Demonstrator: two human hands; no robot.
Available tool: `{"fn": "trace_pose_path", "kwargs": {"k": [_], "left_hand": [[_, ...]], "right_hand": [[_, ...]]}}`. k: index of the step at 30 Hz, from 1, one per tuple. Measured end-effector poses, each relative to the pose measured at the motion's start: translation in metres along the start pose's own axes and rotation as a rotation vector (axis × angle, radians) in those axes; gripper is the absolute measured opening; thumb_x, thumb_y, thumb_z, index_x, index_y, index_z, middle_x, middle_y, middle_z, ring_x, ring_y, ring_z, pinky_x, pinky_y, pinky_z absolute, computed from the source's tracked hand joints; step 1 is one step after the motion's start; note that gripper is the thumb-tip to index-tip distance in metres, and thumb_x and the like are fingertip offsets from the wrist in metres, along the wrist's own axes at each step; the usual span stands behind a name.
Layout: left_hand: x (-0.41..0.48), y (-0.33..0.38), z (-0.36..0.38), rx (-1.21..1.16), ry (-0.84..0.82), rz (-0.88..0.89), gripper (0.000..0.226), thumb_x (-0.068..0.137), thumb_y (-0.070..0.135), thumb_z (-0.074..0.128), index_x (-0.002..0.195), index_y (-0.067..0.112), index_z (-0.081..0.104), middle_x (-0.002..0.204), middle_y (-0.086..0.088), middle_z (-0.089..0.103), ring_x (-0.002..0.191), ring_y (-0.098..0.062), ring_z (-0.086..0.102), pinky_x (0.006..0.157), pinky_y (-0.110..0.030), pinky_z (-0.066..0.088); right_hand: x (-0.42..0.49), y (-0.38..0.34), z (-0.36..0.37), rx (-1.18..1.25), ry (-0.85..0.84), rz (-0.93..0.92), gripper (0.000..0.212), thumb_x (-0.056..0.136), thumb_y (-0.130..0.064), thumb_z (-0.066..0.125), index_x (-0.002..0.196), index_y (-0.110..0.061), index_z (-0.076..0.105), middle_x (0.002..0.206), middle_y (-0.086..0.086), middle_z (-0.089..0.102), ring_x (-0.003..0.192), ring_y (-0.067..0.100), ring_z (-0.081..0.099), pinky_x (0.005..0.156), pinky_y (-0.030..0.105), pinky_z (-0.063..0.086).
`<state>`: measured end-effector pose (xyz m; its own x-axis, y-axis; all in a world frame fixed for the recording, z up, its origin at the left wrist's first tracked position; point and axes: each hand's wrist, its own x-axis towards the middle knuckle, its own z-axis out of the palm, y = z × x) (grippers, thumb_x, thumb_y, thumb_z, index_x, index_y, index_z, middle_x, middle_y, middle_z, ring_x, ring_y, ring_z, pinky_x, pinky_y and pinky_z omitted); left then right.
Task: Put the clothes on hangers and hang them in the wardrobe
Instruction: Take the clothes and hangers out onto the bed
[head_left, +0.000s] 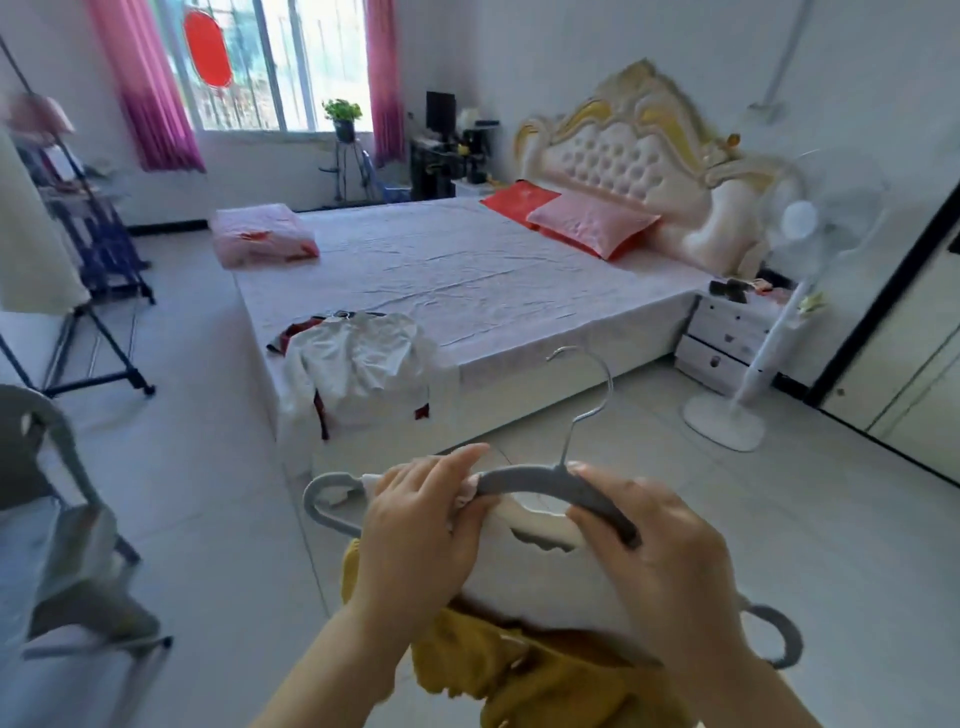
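Note:
A grey hanger (524, 480) with a metal hook is held level in front of me. My left hand (415, 525) pinches a bit of white fabric against the hanger's left arm. My right hand (660, 551) grips the hanger's right arm. A mustard-yellow garment (519, 670) with a white part hangs below the hanger between my forearms. On the near corner of the bed (467, 270) lies a crumpled white garment (358, 358) with dark red trim, a hanger beside it. The wardrobe (914, 332) with its dark-framed doors stands at the right edge.
A white standing fan (810, 234) and a white nightstand (727, 338) stand between bed and wardrobe. A grey chair (47, 467) is near left, a clothes rack (93, 244) behind it. A folded pink quilt (260, 234) and pillows (587, 221) lie on the bed.

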<state>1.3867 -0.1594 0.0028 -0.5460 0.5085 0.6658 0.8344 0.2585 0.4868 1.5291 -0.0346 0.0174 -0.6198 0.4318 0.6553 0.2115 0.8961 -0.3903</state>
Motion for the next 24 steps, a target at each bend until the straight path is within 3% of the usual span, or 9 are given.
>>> {"fn": "trace_pose_path", "kwargs": {"k": [6,10,16,20,24], "left_hand": [[0.065,-0.077,0.022,0.030,0.067,-0.096,0.029,0.078,0.022,0.069,0.105,0.013,0.067,0.087,0.002,0.070,0.083,-0.006,0.053,0.078,-0.030,0.045],[0.109,-0.126,0.049,0.033,0.071,-0.195,0.033,0.073,0.020,0.076,0.105,0.016,0.067,0.085,0.003,0.070,0.079,-0.011,0.059,0.077,-0.030,0.046],[0.186,-0.191,0.096,0.099,0.111,-0.302,0.037,0.068,0.014,0.081,0.103,0.016,0.069,0.080,0.004,0.069,0.072,-0.007,0.056,0.072,-0.014,0.039],[0.236,-0.221,0.121,0.117,0.143,-0.385,0.038,0.065,0.013,0.082,0.101,0.015,0.070,0.078,0.002,0.070,0.068,-0.010,0.058,0.065,-0.026,0.050],[0.278,-0.261,0.140,0.123,0.169,-0.425,0.037,0.066,0.013,0.081,0.102,0.013,0.069,0.080,0.002,0.070,0.067,-0.008,0.060,0.065,-0.019,0.050]], "right_hand": [[0.090,0.017,0.082,0.181,-0.099,0.010,0.039,0.074,-0.039,0.060,0.105,-0.016,0.069,0.080,-0.006,0.068,0.062,0.002,0.058,0.056,0.012,0.050],[0.152,0.042,0.137,0.243,-0.132,0.006,0.033,0.074,-0.040,0.063,0.098,-0.019,0.071,0.082,-0.009,0.069,0.068,0.000,0.060,0.064,0.007,0.048],[0.252,0.089,0.224,0.310,-0.200,0.007,0.026,0.065,-0.030,0.080,0.090,-0.026,0.074,0.076,-0.015,0.067,0.074,0.001,0.058,0.067,-0.001,0.039],[0.317,0.115,0.269,0.337,-0.277,-0.030,0.027,0.065,-0.028,0.081,0.091,-0.029,0.074,0.079,-0.013,0.069,0.065,0.000,0.059,0.067,0.007,0.043],[0.370,0.130,0.318,0.326,-0.323,-0.107,0.026,0.067,-0.032,0.079,0.091,-0.025,0.074,0.079,-0.010,0.071,0.065,0.002,0.060,0.064,0.009,0.044]]}}
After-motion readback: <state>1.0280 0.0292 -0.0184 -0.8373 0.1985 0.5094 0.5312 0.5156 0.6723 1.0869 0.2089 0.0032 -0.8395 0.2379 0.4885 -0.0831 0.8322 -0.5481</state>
